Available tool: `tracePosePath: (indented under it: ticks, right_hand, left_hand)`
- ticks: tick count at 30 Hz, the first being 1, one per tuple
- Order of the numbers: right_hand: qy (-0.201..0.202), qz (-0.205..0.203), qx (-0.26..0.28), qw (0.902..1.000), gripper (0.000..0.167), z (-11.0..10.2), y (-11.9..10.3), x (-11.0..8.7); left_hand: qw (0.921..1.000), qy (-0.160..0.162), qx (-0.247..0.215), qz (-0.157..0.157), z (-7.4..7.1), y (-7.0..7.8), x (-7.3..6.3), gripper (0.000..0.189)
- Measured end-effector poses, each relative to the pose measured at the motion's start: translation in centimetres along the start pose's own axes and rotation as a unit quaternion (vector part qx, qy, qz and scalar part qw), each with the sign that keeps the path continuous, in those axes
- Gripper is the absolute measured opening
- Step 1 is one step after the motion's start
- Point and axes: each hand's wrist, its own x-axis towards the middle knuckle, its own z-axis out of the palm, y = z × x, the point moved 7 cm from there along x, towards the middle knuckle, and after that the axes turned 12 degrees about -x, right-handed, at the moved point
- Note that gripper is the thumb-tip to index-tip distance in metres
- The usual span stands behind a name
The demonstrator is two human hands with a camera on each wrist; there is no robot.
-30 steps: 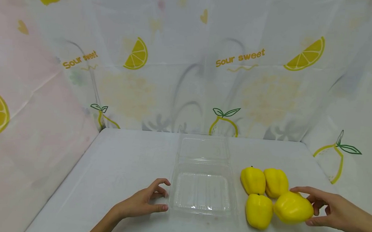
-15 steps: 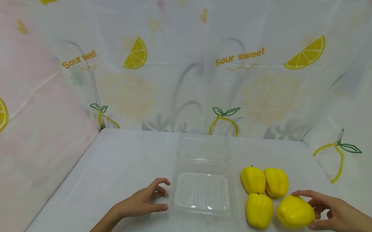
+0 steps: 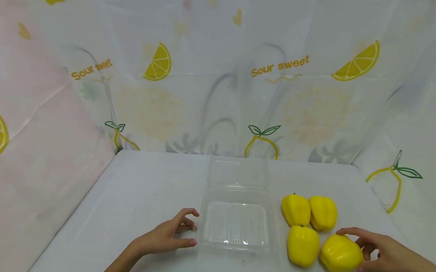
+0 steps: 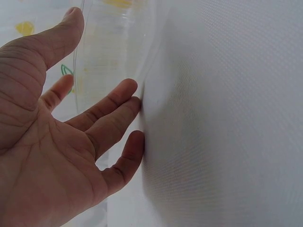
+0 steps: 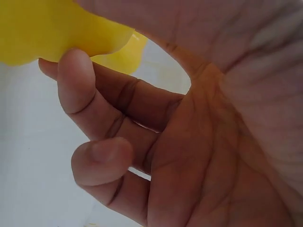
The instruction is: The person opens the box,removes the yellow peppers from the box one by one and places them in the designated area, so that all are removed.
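Four yellow peppers sit on the white surface right of the clear clamshell box (lid open, lying far side). Our right hand curls thumb and fingers round the near-right pepper, which rests on the surface just beside the near-left pepper. Left hand lies relaxed, fingers touching the box's left wall, holding nothing. Risk, we judge: the shallow grip slips on the glossy skin, or the light box skids when nudged.
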Motion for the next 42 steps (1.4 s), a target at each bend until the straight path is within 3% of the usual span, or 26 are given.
tracePosePath:
  ticks: [9, 14, 17, 25, 31, 37, 42]
  right_hand:
    - [0.001, 0.022, -0.015, 0.9996, 0.070, 0.1, 1.0, -0.5]
    - [-0.019, 0.081, -0.039, 0.9958, 0.078, 0.5, 2.0, -1.2]
    - [-0.015, 0.096, -0.065, 0.9932, 0.072, 0.7, 2.0, -1.2]
    - [0.058, 0.077, -0.147, 0.9844, 0.053, 0.0, 0.5, -0.4]
    - [0.026, 0.143, -0.117, 0.9825, 0.069, 0.0, 1.1, 0.0]
    - [0.058, 0.080, -0.133, 0.9862, 0.064, 0.0, 0.3, 0.0]
    - [0.098, 0.030, -0.148, 0.9837, 0.066, 0.0, -0.3, 0.1]
  left_hand:
    - [1.0000, 0.001, 0.000, -0.001, 0.0, 0.0, 0.1, 0.062]
    - [1.0000, 0.001, -0.002, -0.003, 0.0, 0.0, 0.0, 0.063]
    - [1.0000, 0.001, 0.001, -0.002, 0.0, 0.0, 0.0, 0.062]
    - [1.0000, 0.000, 0.001, 0.000, 0.0, 0.0, 0.0, 0.062]
    - [1.0000, 0.002, 0.006, 0.003, 0.0, 0.0, 0.0, 0.062]
    - [0.9999, 0.003, 0.012, 0.003, 0.0, -0.1, 0.0, 0.063]
    - [0.9999, 0.003, 0.012, 0.004, 0.0, -0.2, 0.1, 0.063]
